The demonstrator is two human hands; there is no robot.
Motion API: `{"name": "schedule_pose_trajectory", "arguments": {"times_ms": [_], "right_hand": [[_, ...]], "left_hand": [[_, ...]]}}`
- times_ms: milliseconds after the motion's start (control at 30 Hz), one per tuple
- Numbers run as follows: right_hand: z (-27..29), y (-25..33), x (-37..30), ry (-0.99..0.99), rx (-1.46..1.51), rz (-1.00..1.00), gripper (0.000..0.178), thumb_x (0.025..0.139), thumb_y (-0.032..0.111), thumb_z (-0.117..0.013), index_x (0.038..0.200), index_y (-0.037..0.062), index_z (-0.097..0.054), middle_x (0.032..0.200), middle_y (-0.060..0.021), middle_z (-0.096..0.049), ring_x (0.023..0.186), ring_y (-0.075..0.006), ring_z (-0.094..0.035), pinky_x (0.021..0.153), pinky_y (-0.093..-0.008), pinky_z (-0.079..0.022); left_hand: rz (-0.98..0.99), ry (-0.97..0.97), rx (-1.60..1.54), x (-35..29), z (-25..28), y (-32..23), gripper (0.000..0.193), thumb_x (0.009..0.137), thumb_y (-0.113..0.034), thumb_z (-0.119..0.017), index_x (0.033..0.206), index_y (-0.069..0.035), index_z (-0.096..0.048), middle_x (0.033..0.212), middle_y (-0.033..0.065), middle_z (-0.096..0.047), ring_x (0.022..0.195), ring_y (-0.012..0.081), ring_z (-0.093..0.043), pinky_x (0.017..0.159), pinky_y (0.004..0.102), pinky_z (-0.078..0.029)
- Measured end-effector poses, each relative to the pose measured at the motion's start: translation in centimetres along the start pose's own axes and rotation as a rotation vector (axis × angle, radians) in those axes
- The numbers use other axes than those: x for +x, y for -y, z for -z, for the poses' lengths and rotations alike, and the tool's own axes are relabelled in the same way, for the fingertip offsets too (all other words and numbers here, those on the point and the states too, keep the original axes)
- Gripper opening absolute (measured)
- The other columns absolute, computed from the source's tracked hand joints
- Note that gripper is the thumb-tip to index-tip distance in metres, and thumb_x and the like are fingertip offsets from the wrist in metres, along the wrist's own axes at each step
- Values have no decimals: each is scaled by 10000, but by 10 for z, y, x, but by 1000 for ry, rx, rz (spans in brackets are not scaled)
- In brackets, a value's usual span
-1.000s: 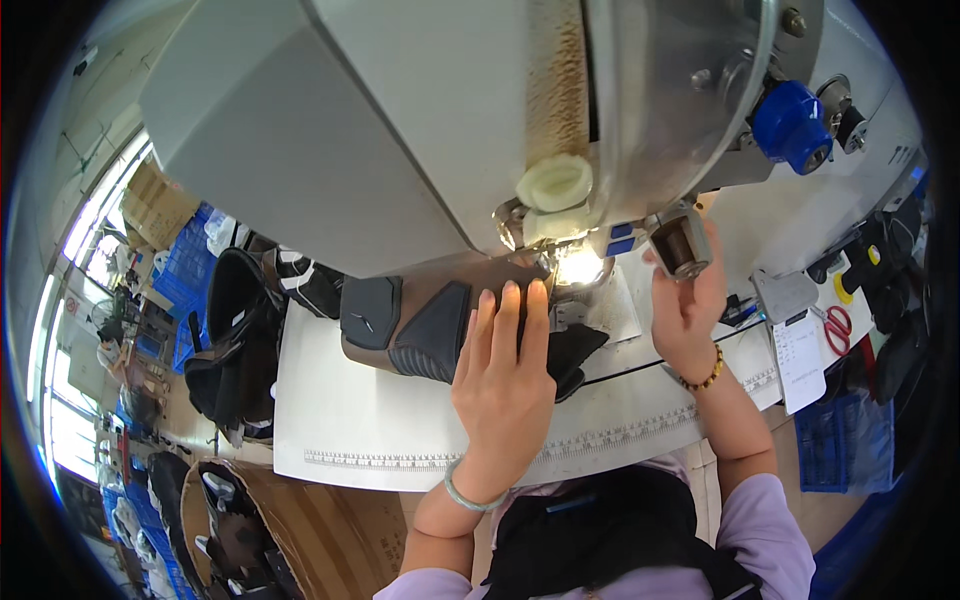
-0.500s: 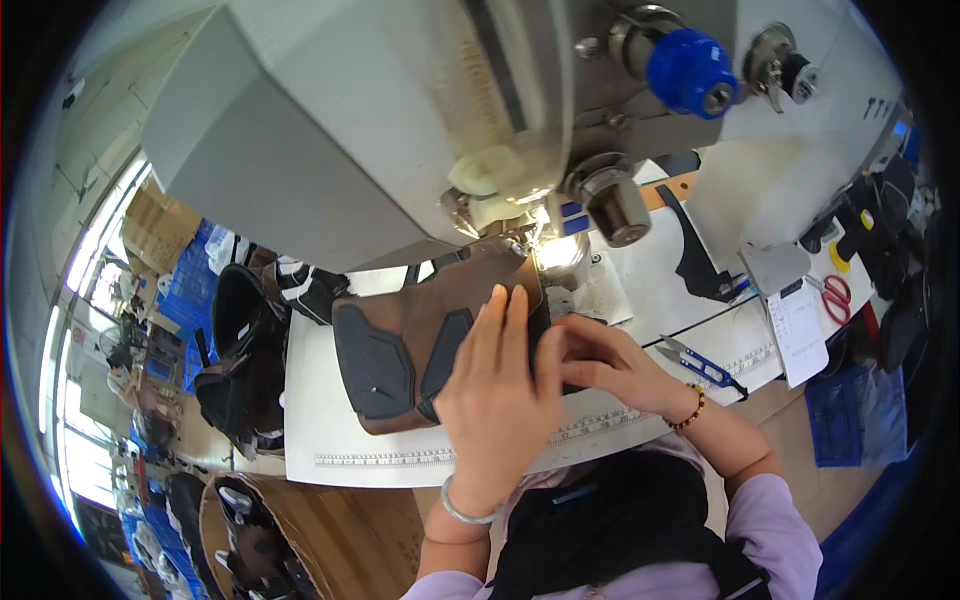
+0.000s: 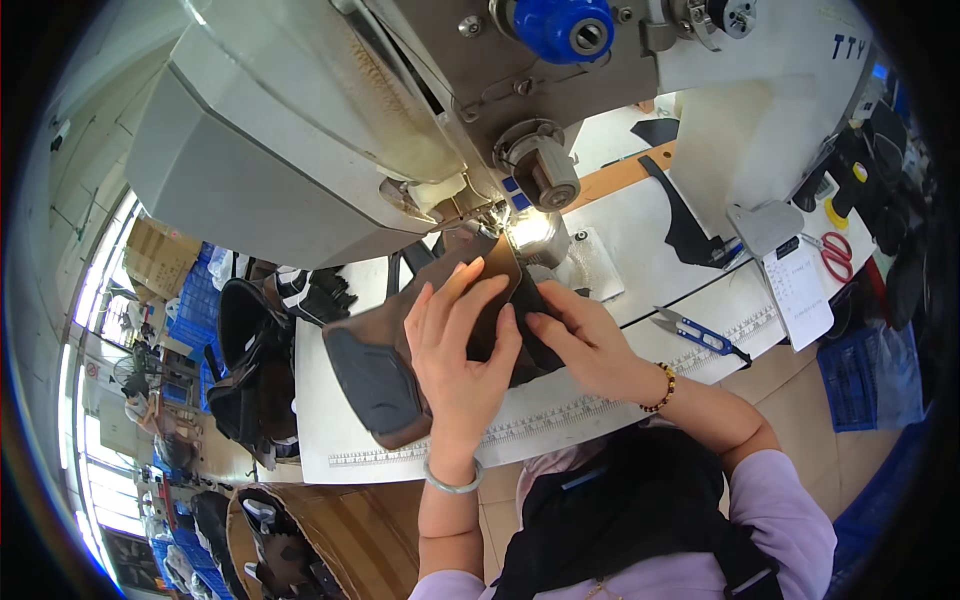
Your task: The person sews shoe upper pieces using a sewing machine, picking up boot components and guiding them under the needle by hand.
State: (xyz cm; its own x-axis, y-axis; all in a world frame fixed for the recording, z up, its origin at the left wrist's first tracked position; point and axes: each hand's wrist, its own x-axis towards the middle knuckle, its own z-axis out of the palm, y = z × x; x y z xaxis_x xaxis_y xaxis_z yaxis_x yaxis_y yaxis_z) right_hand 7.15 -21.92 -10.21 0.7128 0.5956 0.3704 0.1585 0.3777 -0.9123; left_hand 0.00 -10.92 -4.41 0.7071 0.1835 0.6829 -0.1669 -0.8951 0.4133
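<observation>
A brown leather-like piece with raised black panels (image 3: 372,372) lies on the white table, its far end beneath the lit needle area of a sewing machine (image 3: 290,160). My left hand (image 3: 455,345) rests on top of the piece, fingers spread and thumb apart. To its right, my right hand (image 3: 592,345) pinches the black edge of the piece between thumb and fingers, close to the machine's round metal post. Its fingertips are partly hidden. The underside of the piece is out of sight.
Blue-handled thread snips (image 3: 700,338) lie right of my right hand, near a printed ruler strip. Red-handled scissors (image 3: 835,257) and a paper sheet (image 3: 798,290) are farther right. Black-brown sewn pieces (image 3: 250,360) sit at the left; a cardboard box (image 3: 360,535) stands below.
My left hand's fingers have spread apart from being nearly together. The piece has turned slightly, and my right hand now grips its edge. The whole view has also shifted.
</observation>
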Motion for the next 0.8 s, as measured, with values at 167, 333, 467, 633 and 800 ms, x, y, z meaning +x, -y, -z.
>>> {"name": "schedule_pose_trajectory", "arguments": {"times_ms": [167,333,467,633,800], "right_hand": [[14,-5,-3,51,-50,36,106,877,96,-485,925,6,-456,611,-47,-432,541,-67,-354,467,-240,-325],[10,-12,1,33,-61,39,96,864,85,-503,902,15,-449,614,-53,-438,520,-70,-360,459,-249,-328],[10,-4,-1,36,-103,44,119,856,102,-520,883,17,-442,612,-84,-450,492,-116,-388,459,-272,-342],[9,10,-2,86,-313,103,150,847,130,-539,871,19,-442,593,-128,-468,467,-214,-443,455,-318,-364],[10,1,2,98,-160,42,115,850,100,-523,885,12,-459,593,-81,-459,488,-111,-427,447,-272,-352]], "left_hand": [[-62,-42,23,-1,-12,2,232,701,-16,-636,927,-68,-636,1113,81,-591,1122,279,-515,978,500,-343],[-61,-59,-39,-2,-12,9,245,682,20,-635,916,-52,-637,1096,86,-599,1113,298,-526,958,493,-373],[-93,-65,-28,-1,-12,11,255,674,34,-634,916,-43,-637,1078,96,-609,1105,301,-534,955,482,-382],[-117,-44,-51,3,-6,12,247,673,30,-638,909,-40,-639,1071,104,-613,1106,298,-534,957,477,-382],[-121,-30,21,1,-10,12,271,661,15,-644,924,-50,-640,1094,107,-602,1107,297,-531,959,471,-385]]}}
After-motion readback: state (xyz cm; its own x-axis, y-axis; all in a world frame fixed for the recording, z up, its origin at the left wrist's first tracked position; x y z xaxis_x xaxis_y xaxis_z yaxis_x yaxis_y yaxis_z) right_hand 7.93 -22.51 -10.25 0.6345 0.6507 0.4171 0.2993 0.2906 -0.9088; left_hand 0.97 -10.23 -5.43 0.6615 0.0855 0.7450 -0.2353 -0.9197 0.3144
